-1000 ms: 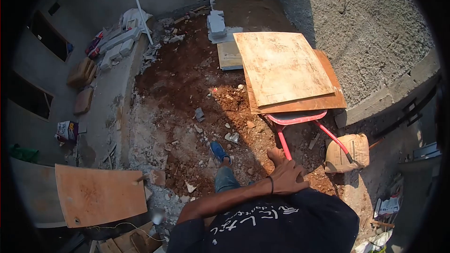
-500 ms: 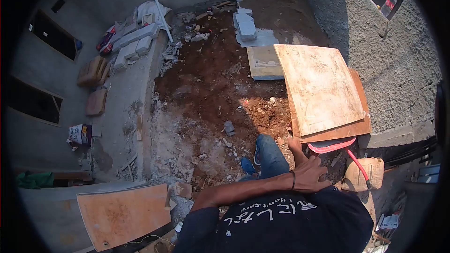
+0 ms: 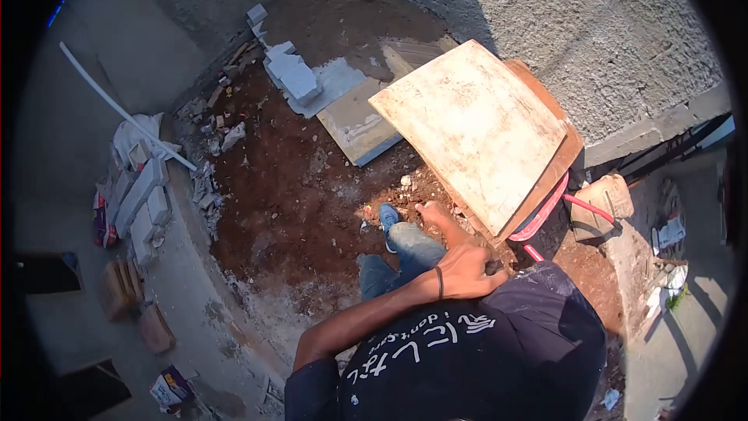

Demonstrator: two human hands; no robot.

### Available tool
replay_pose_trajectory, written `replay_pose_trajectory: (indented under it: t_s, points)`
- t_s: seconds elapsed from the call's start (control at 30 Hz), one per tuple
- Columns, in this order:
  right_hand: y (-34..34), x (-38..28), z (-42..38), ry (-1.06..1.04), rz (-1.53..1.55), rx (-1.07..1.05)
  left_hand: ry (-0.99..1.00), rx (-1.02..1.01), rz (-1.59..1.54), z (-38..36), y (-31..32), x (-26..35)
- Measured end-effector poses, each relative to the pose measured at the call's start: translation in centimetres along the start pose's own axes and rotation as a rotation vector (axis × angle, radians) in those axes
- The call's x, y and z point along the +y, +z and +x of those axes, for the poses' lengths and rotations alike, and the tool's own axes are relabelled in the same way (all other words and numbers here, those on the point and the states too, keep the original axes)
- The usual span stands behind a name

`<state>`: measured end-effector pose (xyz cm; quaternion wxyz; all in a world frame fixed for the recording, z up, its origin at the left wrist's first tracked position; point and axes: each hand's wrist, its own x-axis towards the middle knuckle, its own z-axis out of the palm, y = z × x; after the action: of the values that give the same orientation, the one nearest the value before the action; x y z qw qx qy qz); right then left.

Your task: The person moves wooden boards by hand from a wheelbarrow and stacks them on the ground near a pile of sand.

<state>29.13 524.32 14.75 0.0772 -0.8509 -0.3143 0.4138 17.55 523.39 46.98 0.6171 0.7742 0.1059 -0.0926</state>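
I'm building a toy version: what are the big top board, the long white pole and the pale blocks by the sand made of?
Top board: probably plywood, flat and thin, with a stained tan face.
Pole: likely plastic, white, smooth and slightly bent.
Blocks: perhaps light concrete, dull and pale with square-cut edges.

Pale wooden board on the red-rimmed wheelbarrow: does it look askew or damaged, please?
Somewhat askew: the pale wooden board does not line up with the darker brown board under it, which sticks out toward the rough grey wall. Brown stains mark the top; I see no clear break.
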Motion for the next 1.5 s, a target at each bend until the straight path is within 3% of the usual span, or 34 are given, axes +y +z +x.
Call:
replay_pose_trajectory:
  t_s: [0.07, 0.13, 0.2, 0.3, 0.33, 0.37, 0.4, 0.53, 0.67, 0.73, 0.77, 0.8, 0.83, 0.87, 0.93, 0.97, 1.0, 1.03, 1.07, 1.17, 1.2, 1.23, 1.3, 1.33, 1.4, 1.47, 1.5]
  points:
    - [-1.3, 0.6, 2.2, -0.085, 0.073, 0.114, 0.081, -0.058, -0.089, 0.8, -2.5, -0.4]
    - [-3.6, 1.1, 2.1, 0.053, 0.074, 0.202, 0.377, 0.291, 0.076, 1.4, -4.4, 0.2]
    - [-5.9, 0.9, 1.7, 0.163, 0.068, 0.281, 0.396, 0.236, 0.052, 2.6, -6.1, 0.6]
    - [-8.0, -1.1, 0.4, 0.326, 0.051, 0.152, 0.454, 0.063, 0.046, 2.5, -8.8, 0.3]
    - [-6.9, -0.9, 1.3, 0.353, 0.087, 0.158, 0.434, 0.055, 0.041, 2.4, -9.0, -0.9]
    - [-5.8, -1.5, 0.9, 0.399, 0.152, 0.299, 0.423, -0.075, 0.04, 1.8, -9.6, -0.5]
    - [-5.0, -2.0, -0.1, 0.401, 0.189, 0.287, 0.415, -0.21, 0.048, 1.1, -10.5, -0.1]
    - [1.0, -4.3, 0.9, 0.585, 0.276, 0.17, 0.526, -0.275, 0.088, 0.3, -14.5, -4.3]
    - [1.2, -9.8, 2.3, 0.509, 0.368, 0.202, 0.501, -0.344, 0.076, -0.3, -18.8, -6.2]
    - [0.8, -11.1, 4.0, 0.461, 0.378, 0.206, 0.292, -0.692, -0.087, 0.1, -21.2, -8.0]
    - [1.3, -11.5, 3.9, 0.44, 0.379, 0.182, 0.33, -0.721, -0.197, 0.3, -23.2, -8.2]
    - [2.2, -11.3, 3.7, 0.417, 0.38, 0.148, 0.175, -0.86, -0.159, 0.7, -24.7, -9.4]
    - [2.0, -11.0, 4.4, 0.379, 0.51, 0.098, 0.107, -0.907, -0.405, 0.8, -26.2, -11.0]
    - [-0.5, -12.7, 3.7, 0.378, 0.479, 0.12, 0.073, -0.779, -0.507, 0.6, -27.8, -12.6]
    - [-1.5, -11.7, 5.0, 0.31, 0.516, 0.138, -0.175, -0.479, -0.528, 1.3, -31.7, -16.9]
    - [-2.0, -10.3, 6.0, 0.343, 0.512, 0.131, -0.317, -0.286, -0.357, 1.8, -33.9, -19.5]
    - [-2.6, -9.5, 6.7, 0.375, 0.507, 0.118, -0.323, 0.039, -0.163, 1.7, -35.7, -22.1]
    - [-3.4, -9.2, 7.4, 0.371, 0.461, 0.19, -0.334, 0.2, 0.014, 1.7, -37.5, -26.0]
    - [-4.6, -9.0, 8.3, 0.352, 0.446, 0.171, -0.477, 0.299, 0.116, 1.2, -39.7, -27.8]
    - [-11.4, -10.2, 10.6, 0.486, 0.3, -0.069, -0.564, 0.726, 0.218, -0.8, -44.3, -30.9]
    - [-12.9, -9.3, 12.6, 0.49, 0.302, -0.052, -0.645, 0.831, 0.148, -1.2, -45.1, -31.4]
    - [-13.8, -8.2, 14.9, 0.413, 0.195, -0.038, -0.511, 0.996, 0.047, -2.6, -45.1, -37.0]
    - [-15.0, -5.7, 18.5, 0.377, 0.144, -0.026, -0.48, 1.259, -0.35, -3.7, -43.3, -39.0]
    - [-16.9, -5.6, 20.5, 0.398, 0.189, -0.022, -0.607, 1.278, -0.55, -4.1, -42.2, -38.5]
    - [-17.8, -4.9, 24.1, 0.351, 0.255, 0.121, -0.842, 1.063, -0.53, -2.0, -38.9, -38.6]
    - [-19.8, -5.7, 26.0, 0.352, 0.273, 0.048, -0.78, 0.839, -0.577, -2.0, -34.5, -45.3]
    - [-20.0, -6.0, 27.1, 0.36, 0.28, 0.055, -0.823, 0.685, -0.344, -1.3, -33.5, -45.5]
